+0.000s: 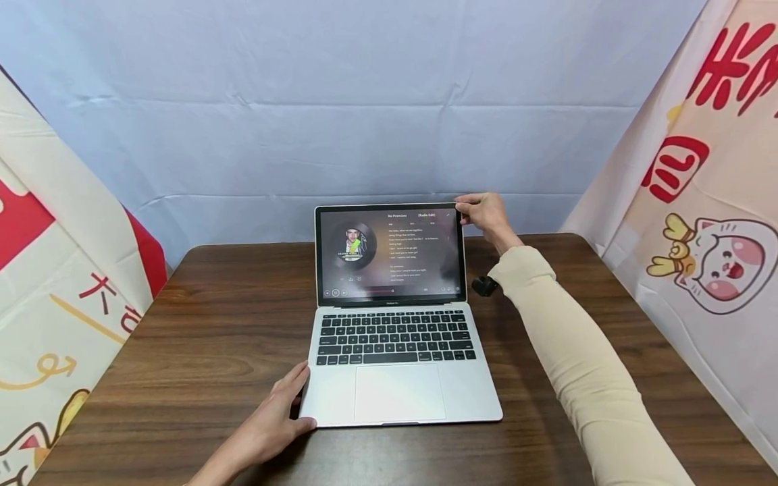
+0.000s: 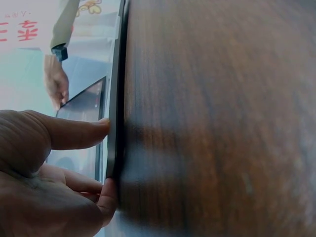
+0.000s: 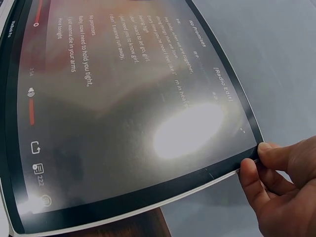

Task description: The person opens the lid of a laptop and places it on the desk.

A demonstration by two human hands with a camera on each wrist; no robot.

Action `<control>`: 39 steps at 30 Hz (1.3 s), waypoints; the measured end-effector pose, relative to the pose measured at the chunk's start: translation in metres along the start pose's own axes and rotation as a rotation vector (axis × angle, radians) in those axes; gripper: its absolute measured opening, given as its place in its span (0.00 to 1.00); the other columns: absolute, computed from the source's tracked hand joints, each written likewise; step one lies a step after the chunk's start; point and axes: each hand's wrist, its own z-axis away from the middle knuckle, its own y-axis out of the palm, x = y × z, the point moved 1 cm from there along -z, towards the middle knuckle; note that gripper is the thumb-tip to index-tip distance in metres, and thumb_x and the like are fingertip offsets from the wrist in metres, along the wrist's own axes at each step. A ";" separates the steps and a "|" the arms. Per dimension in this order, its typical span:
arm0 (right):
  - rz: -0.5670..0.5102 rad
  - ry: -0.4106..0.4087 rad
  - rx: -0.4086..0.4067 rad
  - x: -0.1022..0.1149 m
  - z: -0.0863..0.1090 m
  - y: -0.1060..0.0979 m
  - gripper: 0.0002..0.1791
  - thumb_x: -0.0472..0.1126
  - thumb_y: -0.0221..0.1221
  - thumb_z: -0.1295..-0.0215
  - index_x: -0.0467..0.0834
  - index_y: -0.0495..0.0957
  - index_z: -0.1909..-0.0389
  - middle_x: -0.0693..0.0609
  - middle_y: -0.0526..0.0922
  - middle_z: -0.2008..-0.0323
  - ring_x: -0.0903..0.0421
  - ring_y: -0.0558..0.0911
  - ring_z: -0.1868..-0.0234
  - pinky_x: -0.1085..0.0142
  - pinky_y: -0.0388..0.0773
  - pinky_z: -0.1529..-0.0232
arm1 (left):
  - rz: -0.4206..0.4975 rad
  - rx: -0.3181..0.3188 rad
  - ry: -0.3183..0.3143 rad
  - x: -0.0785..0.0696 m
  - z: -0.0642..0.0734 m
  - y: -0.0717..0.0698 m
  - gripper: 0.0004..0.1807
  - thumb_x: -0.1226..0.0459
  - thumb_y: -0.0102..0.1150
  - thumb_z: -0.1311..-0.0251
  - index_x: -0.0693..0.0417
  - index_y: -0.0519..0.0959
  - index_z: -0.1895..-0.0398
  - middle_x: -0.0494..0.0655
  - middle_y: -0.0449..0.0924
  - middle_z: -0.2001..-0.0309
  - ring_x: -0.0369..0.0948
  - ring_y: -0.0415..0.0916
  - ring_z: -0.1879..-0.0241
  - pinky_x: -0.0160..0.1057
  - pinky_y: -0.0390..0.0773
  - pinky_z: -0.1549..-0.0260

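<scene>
A silver laptop (image 1: pixel 401 395) stands unfolded on the wooden table, its keyboard (image 1: pixel 395 337) facing up. On its lit screen (image 3: pixel 123 98) a music player shows song lyrics and a round record picture. My right hand (image 1: pixel 486 214) pinches the screen's upper right corner between thumb and fingers, seen close up in the right wrist view. At the base's front left corner my left hand (image 1: pixel 273 418) holds on, thumb at the front edge and fingers along the left side. The left wrist view shows that thumb (image 2: pixel 79 134) against the laptop's thin edge (image 2: pixel 116 98).
The brown wooden table (image 1: pixel 231 324) extends to both sides of the laptop. Behind it hangs a pale blue cloth (image 1: pixel 365 101). Printed cloths with red characters and cartoon cats hang at the left (image 1: pixel 55 270) and right (image 1: pixel 729 169). A small black device (image 1: pixel 484 286) sits at the right wrist.
</scene>
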 end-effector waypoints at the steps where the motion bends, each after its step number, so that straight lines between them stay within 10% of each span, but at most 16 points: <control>1: -0.021 0.006 0.002 0.000 0.000 0.000 0.15 0.30 0.61 0.28 0.27 0.82 0.44 0.45 0.88 0.65 0.63 0.79 0.83 0.74 0.80 0.75 | -0.001 0.000 -0.002 0.000 0.000 0.000 0.47 0.76 0.74 0.48 0.75 0.61 0.25 0.67 0.56 0.23 0.55 0.76 0.41 0.49 0.79 0.45; 22: 0.062 0.027 0.066 0.000 0.006 -0.010 0.18 0.39 0.59 0.23 0.39 0.82 0.37 0.38 0.84 0.45 0.58 0.84 0.69 0.70 0.81 0.65 | 0.009 -0.006 -0.026 -0.002 -0.002 -0.001 0.47 0.77 0.75 0.51 0.76 0.62 0.26 0.67 0.58 0.24 0.52 0.79 0.47 0.45 0.81 0.51; 39: 0.038 -0.024 0.105 -0.003 0.016 -0.019 0.21 0.42 0.55 0.20 0.36 0.78 0.34 0.43 0.83 0.52 0.57 0.82 0.62 0.62 0.83 0.53 | 0.000 -0.016 -0.025 -0.003 -0.001 -0.006 0.40 0.70 0.74 0.45 0.73 0.69 0.29 0.63 0.64 0.26 0.43 0.79 0.57 0.37 0.80 0.59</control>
